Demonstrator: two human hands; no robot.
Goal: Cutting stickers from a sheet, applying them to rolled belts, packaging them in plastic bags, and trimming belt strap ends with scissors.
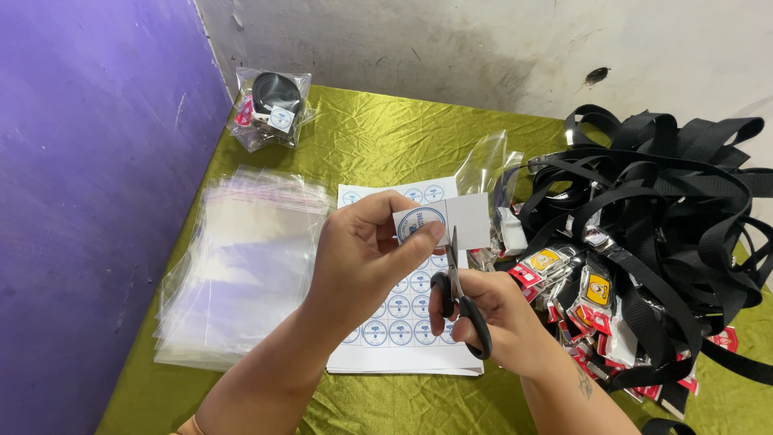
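Note:
My left hand [358, 258] pinches a small white paper strip [447, 219] with a round blue sticker on it, held above the table. Black-handled scissors [459, 294] are in my right hand [487, 318], blades pointing up into the strip's lower edge. Under both hands lies a white sheet of round blue stickers [403, 326] on top of a thin stack of sheets.
A stack of clear plastic bags [241, 266] lies at the left on the olive-green cloth [386, 129]. One packed bag [270, 109] sits at the far left corner. A big heap of black straps with tags [660, 242] fills the right. A purple wall [88, 185] borders the left.

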